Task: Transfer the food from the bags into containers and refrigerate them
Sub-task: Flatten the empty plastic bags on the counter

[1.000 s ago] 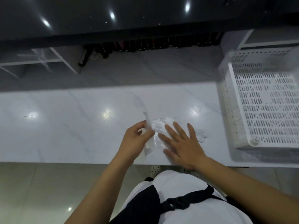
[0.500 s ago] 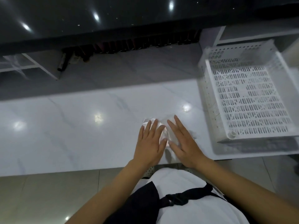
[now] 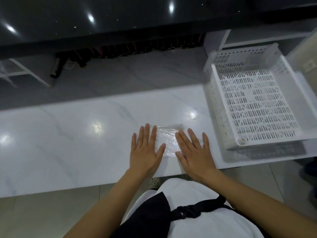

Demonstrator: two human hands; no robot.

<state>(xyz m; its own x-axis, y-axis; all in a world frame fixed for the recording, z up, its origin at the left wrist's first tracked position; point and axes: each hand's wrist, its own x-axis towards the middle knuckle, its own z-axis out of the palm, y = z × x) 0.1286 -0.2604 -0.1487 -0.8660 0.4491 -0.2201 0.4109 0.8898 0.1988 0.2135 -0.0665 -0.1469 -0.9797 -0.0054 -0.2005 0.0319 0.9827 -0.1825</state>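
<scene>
A clear plastic bag [image 3: 167,140] lies flat and folded on the white marble counter [image 3: 68,143], near its front edge. My left hand [image 3: 145,150] lies flat with straight fingers on the bag's left side. Flat on the bag's right side lies my right hand [image 3: 193,152], its fingers spread. Both palms press the bag down against the counter. No food and no container shows in the bag or beside it.
A white perforated plastic basket [image 3: 212,93] stands on the counter at the right, nothing in it. Beyond the counter is a grey floor, a dark glossy counter [image 3: 120,18] and white shelf frames [image 3: 29,73]. My white shirt and black apron fill the bottom.
My left hand let go of the bag's edge and went flat on it. Both hands then slid apart, leaving the bag's middle uncovered. The view shifted so the basket sits further left.
</scene>
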